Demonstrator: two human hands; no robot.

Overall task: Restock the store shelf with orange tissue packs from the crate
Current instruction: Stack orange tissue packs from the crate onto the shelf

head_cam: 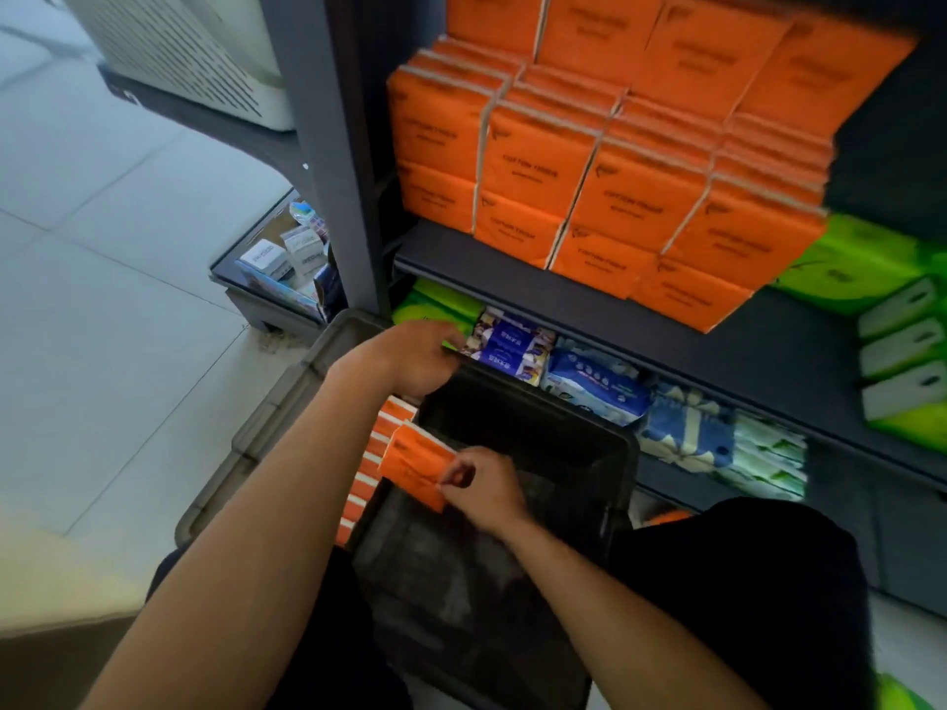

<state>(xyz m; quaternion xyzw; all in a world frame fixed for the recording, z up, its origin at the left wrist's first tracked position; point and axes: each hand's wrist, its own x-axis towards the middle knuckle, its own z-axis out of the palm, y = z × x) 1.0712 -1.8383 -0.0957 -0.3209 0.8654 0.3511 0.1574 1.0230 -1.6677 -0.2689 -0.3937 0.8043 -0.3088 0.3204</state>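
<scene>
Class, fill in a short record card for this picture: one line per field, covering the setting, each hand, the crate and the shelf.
setting: store aisle, seen from above
right hand: pinches one orange tissue pack above the crate
left hand: at the far rim of the crate, fingers curled; whether it holds anything cannot be told
crate: dark, a row of orange packs along its left side
shelf: orange packs stacked in several layers

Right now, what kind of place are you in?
Most likely a shop aisle. A dark shelf is stacked with orange tissue packs, with green packs beside them, and a crate sits on the floor for restocking.
</scene>
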